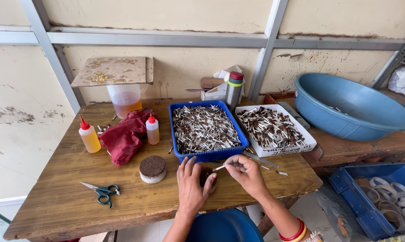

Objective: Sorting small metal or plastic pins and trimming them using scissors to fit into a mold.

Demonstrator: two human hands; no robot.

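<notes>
Tabletop [63,179] of worn brown wood takes up most of the view, with a big blue plastic basin [351,106] sitting off to the right on a lower wooden surface. Next in size, a blue plastic tray [205,127] packed with small brown-and-white sticks sits dead centre, and a white cardboard tray [274,130] of the same sticks is just beside it on the right. A crumpled red cloth [124,136] lies left of the blue tray, between two orange glue bottles with red caps [89,136]. Behind that there's a clear plastic jug with amber liquid [126,98], a board laid over its top.

Closer in, the left hand [191,183] is cupped over a small dark round bundle [207,175] at the tabletop's near edge, so most of it is hidden. The right hand [247,172] pinches one thin white stick [220,167] between thumb and fingertips, its tip right by the bundle. A round brown-topped puck [152,169] sits to the left, and teal-handled scissors [103,192] lie further left.
</notes>
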